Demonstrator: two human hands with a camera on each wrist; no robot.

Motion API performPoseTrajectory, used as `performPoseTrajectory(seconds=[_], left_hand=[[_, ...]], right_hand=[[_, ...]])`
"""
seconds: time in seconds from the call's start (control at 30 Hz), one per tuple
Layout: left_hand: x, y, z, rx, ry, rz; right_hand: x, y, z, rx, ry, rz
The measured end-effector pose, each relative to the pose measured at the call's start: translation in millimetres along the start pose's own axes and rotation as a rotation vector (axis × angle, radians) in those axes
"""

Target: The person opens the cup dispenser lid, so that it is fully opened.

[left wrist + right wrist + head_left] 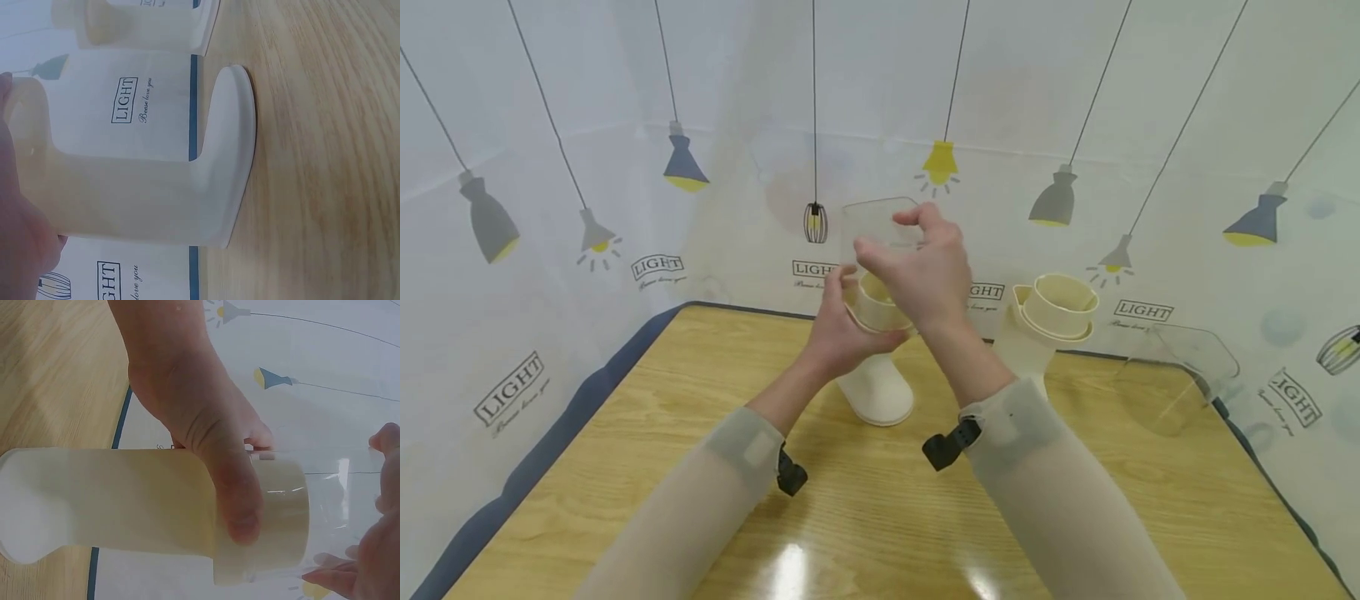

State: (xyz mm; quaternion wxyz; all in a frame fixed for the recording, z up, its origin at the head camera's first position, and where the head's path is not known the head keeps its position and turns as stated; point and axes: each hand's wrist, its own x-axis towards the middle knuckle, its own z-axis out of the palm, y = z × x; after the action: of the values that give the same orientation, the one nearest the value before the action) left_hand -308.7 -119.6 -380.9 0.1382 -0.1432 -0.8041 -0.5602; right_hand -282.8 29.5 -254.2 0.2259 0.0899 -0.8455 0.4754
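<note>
A cream plastic stand (880, 396) with a round collar at its top and a wide foot stands upright on the table. My left hand (842, 333) grips it just below the collar; in the right wrist view the left thumb (237, 506) lies across the collar's edge. Above the collar, my right hand (928, 267) holds a clear plastic container (872, 221) by its sides, fingers curled round it. The container's lower end meets the cream collar (281, 512) in the right wrist view. The stand's foot (231, 137) shows flat on the wood in the left wrist view.
To the right is a second cream stand (1060, 308) of the same shape, partly behind my right forearm. Further right, another clear container (1180, 375) is on the wooden table (850, 517). A cloth backdrop (737, 233) with printed lamps rises behind the table.
</note>
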Motion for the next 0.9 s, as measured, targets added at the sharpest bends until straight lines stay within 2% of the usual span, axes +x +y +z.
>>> performPoseTrajectory(seconds=[0.1, 0.3, 0.4, 0.7, 0.9], left_hand=[[0.5, -0.4, 0.8, -0.003, -0.005, -0.004], [2.1, 0.2, 0.1, 0.003, -0.005, 0.015], [2.1, 1.5, -1.2, 0.008, -0.014, 0.012], [0.6, 6.8, -5.2, 0.006, -0.038, -0.005], [0.5, 5.7, -5.3, 0.023, -0.039, 0.028]], right_hand=[[1.2, 0, 0, -0.028, -0.005, -0.019], [4.6, 1, -4, 0.055, -0.007, 0.025], [3.2, 1, -6, 0.047, -0.012, 0.031], [-0.6, -5, -7, -0.026, -0.031, -0.037], [2.6, -3, -14, 0.084, -0.014, -0.007]])
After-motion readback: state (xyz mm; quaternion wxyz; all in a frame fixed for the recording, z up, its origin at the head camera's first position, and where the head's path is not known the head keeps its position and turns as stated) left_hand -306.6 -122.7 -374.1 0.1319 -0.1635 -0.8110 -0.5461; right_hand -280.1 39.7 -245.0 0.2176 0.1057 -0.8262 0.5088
